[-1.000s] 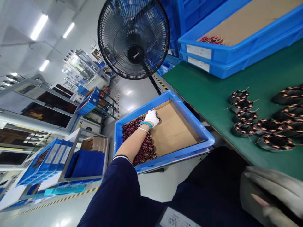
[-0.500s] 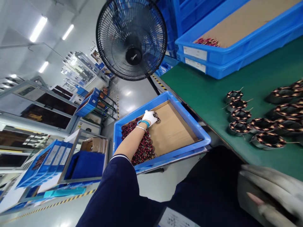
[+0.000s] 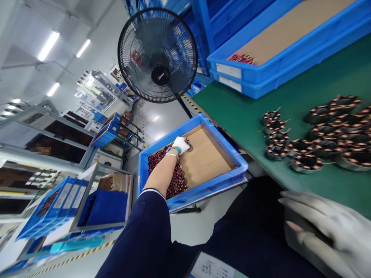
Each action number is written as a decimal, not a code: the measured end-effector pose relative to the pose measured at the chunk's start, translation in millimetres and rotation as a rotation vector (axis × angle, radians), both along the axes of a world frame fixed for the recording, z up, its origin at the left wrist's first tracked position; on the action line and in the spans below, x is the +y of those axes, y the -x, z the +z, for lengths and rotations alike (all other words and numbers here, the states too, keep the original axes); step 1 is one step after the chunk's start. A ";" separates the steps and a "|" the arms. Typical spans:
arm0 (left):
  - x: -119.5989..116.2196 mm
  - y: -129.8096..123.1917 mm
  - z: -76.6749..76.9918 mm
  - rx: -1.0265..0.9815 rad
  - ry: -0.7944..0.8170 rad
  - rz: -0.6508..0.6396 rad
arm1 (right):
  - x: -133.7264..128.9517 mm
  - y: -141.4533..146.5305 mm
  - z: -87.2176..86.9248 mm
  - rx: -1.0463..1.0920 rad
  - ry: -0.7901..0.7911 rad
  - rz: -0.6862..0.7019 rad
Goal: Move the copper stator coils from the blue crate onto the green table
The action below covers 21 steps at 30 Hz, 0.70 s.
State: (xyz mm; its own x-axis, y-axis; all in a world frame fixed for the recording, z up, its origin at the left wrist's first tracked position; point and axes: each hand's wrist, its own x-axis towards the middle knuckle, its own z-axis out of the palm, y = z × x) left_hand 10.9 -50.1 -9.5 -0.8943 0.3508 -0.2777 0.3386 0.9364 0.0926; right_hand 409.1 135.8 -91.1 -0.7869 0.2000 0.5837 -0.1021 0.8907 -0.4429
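My left hand [image 3: 181, 144], in a white glove with a blue wristband, reaches into a blue bin [image 3: 232, 175] lined with cardboard [image 3: 205, 158]. Its fingers close on a small dark wound coil at the edge of a packed block of red wound coils [image 3: 176, 183]. My right hand [image 3: 327, 227], also gloved, lies blurred at the lower right over a dark grey object at the edge of the green table [image 3: 249, 108]. Whether it grips that object I cannot tell. Several copper-wound stators [image 3: 304, 148] lie on the table beyond it.
A black standing fan [image 3: 158, 56] stands behind the bin. Stacked blue bins [image 3: 261, 73] with cardboard and red coils sit at the table's far side. Metal racks with blue trays [image 3: 110, 129] and blue boxes [image 3: 58, 200] stand on the left, by yellow-black floor tape.
The view has swung right and down a little. My left hand stays at the same spot in the bin on the coil. My right hand has spread slightly wider.
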 end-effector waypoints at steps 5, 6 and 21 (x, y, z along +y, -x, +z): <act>0.2 -32.5 33.0 0.073 -0.220 -0.058 | -6.2 -1.4 32.7 0.065 -0.171 0.025; 1.9 -37.9 41.2 0.081 -0.272 -0.087 | -8.3 -1.3 38.9 0.067 -0.159 0.023; 166.5 -274.5 68.2 -0.140 -0.178 -1.504 | 23.0 -77.1 45.7 0.122 -0.074 -0.624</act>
